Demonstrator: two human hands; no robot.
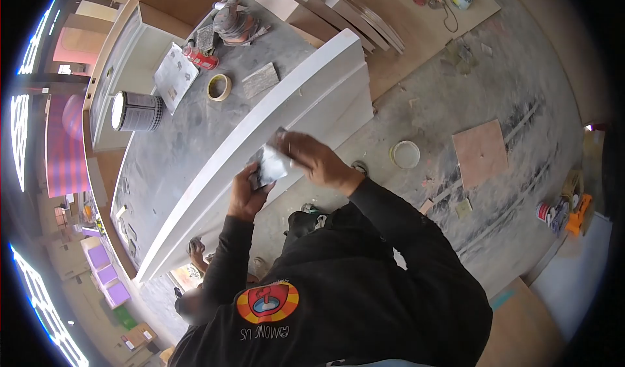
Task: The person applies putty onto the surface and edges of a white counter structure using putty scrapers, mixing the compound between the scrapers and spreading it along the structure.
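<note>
My left hand (247, 194) holds a flat, shiny grey plate (272, 165) by its lower left edge, fingers wrapped round it. At the plate's upper right is my right hand (309, 158), closed on a small dark flat tool that is blurred by motion; its exact kind is hard to tell. Both hands are above the near side of a long white panel (260, 116) with a raised edge.
On the grey table (185, 129) are a metal can (138, 111), a tape roll (219, 87), a red bottle (200, 58) and a grey block (261, 80). A co-worker's hand (196, 250) is at the panel's lower end. A square board (480, 153) lies on the floor.
</note>
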